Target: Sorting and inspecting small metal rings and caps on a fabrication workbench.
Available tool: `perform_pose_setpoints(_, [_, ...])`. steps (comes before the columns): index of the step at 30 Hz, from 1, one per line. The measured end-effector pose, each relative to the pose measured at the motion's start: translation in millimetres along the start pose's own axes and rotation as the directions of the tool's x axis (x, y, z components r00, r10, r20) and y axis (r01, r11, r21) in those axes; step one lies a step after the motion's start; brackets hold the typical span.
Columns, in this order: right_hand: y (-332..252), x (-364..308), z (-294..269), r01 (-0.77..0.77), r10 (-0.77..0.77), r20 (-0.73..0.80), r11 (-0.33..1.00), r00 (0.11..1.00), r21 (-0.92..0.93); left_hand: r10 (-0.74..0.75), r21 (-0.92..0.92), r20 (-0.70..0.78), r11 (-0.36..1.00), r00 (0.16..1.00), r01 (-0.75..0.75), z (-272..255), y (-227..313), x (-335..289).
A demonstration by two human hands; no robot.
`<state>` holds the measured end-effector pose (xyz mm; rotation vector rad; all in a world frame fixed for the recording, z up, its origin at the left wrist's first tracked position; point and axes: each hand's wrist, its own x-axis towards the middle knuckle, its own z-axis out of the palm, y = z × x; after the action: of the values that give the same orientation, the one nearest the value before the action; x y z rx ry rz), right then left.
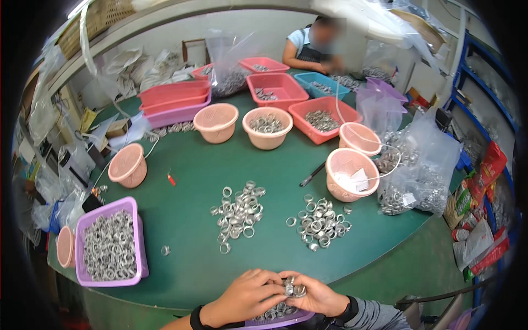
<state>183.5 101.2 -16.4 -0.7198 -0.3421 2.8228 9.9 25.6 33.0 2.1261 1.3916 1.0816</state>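
Observation:
My left hand (246,297) and my right hand (320,297) meet over a purple tray (294,320) at the table's near edge. Silvery metal rings (297,290) sit in the curled fingers of my right hand. The fingertips of my left hand close on a ring at the same cluster; exactly how many rings each holds is hidden. More rings (275,312) lie in the tray beneath, partly covered by my hands. On the green table (192,280) ahead are two loose ring piles, one in the middle (240,212) and one to the right (323,223).
A purple basket (142,258) full of rings stands at the left. Pink bowls (264,143) and red trays (278,91) line the far side. Bags of rings (421,187) rest at the right. A black-handled tool (312,174) lies near a bowl. Another person (313,47) sits across.

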Motion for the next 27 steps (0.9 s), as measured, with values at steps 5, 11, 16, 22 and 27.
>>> perform_pose_setpoints(5, [-11.4,3.4,-8.1,0.010,-0.016,0.045,0.991,0.999,0.133,0.055,0.041,-0.004,0.998,0.998,-0.054,-3.9,10.6,1.9])
perform_pose_setpoints(11, [-68.4,14.0,10.3,0.102,-0.142,-0.077,0.915,0.987,-0.390,-0.087,-0.022,-0.139,0.996,0.987,0.085,-6.5,-2.2,-30.9])
perform_pose_setpoints(16, [-110.3,41.0,34.8,0.159,-0.461,0.204,-0.134,0.864,-0.978,-0.185,-0.070,-0.130,0.982,0.974,0.177,-10.3,-5.0,-45.2])
perform_pose_setpoints(22, [-116.5,74.4,-11.0,-0.115,-0.366,0.498,-0.879,0.786,-0.463,-0.063,-0.010,-0.163,0.998,0.985,0.062,-13.2,-15.6,-52.5])
perform_pose_setpoints(27, [-124.3,68.5,15.3,-0.125,-0.398,0.460,-0.846,0.794,-0.518,-0.245,0.096,-0.088,0.963,0.966,0.253,-32.9,-43.0,-58.1])
